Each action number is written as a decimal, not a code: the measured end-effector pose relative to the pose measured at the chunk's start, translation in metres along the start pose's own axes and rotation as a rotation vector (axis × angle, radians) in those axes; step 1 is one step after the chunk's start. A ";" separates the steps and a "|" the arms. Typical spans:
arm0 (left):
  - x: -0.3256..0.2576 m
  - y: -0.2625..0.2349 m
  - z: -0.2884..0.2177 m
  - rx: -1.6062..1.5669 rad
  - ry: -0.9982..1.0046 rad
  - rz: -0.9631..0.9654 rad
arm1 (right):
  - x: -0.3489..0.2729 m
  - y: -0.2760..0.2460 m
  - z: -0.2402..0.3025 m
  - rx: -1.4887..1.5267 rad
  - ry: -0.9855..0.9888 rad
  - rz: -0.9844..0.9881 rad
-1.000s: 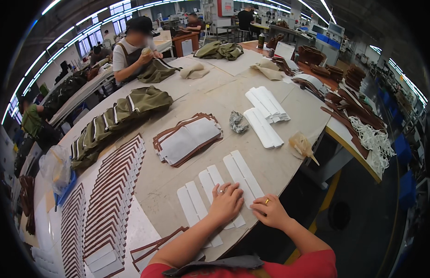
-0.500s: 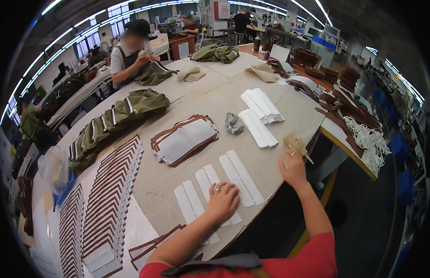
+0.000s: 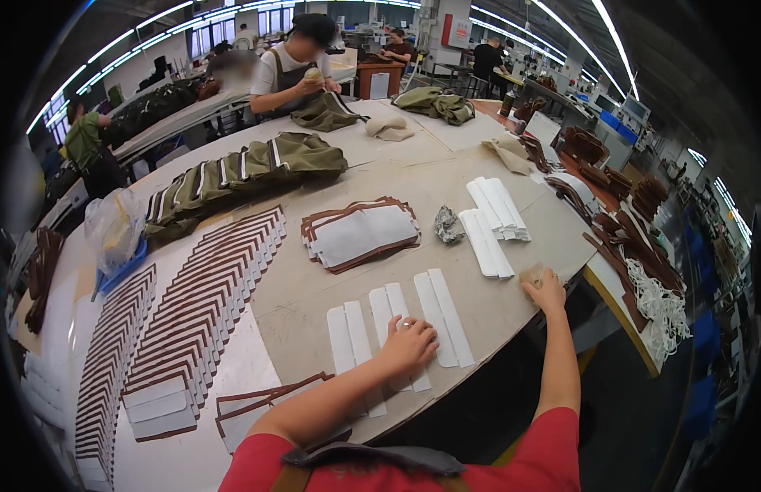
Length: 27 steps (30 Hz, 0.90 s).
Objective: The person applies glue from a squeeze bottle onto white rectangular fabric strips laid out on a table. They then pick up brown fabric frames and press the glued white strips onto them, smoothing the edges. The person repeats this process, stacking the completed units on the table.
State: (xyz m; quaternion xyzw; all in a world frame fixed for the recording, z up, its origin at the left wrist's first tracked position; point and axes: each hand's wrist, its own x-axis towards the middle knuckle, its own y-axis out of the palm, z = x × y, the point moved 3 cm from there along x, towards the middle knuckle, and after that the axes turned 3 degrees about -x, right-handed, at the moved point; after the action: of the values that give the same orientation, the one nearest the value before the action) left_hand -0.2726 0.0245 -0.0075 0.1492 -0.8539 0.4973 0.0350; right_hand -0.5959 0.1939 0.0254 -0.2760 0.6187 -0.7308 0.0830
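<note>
My left hand (image 3: 407, 348) lies palm down with fingers spread on the middle one of three pale strip pieces (image 3: 386, 302). Another long white piece (image 3: 443, 319) is just right of it, and a further one (image 3: 348, 334) to its left. Out at the table's right edge, the fingers of my right hand (image 3: 548, 295) are closed round a translucent beige thing (image 3: 531, 276); its kind is unclear, as the hand partly covers it. Beyond that hand lie two stacks of white pieces, a nearer stack (image 3: 485, 243) and a farther stack (image 3: 499, 207).
Brown-edged white panels (image 3: 363, 235) are stacked mid-table, beside a crumpled grey lump (image 3: 448, 225). Overlapping brown-edged pieces (image 3: 208, 303) fan across the left. Olive fabric (image 3: 247, 175) lies behind them. A co-worker (image 3: 302, 70) sits across the table. White cords (image 3: 655, 307) hang at the right.
My right hand has brought the beige thing down toward the table edge. The left hand stays on the middle strips. The whole view has shifted, with the scene now farther right.
</note>
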 end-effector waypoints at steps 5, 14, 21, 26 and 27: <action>-0.008 -0.013 0.002 -0.179 0.006 -0.153 | -0.006 -0.026 0.013 0.467 0.153 0.292; -0.084 -0.079 0.051 -0.084 -0.185 -0.280 | -0.051 -0.035 0.054 1.814 0.297 0.286; -0.107 -0.082 0.081 0.054 -0.240 -0.366 | -0.061 -0.038 0.135 1.911 -0.049 0.552; -0.108 -0.079 0.085 0.100 -0.214 -0.403 | -0.078 -0.048 0.206 1.742 -0.203 0.527; -0.109 -0.078 0.086 0.088 -0.219 -0.408 | -0.081 -0.047 0.217 1.708 -0.232 0.528</action>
State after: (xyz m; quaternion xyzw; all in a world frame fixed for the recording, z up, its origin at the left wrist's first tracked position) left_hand -0.1388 -0.0613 -0.0085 0.3731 -0.7824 0.4975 0.0352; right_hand -0.4080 0.0554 0.0634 -0.0413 -0.1039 -0.8664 0.4867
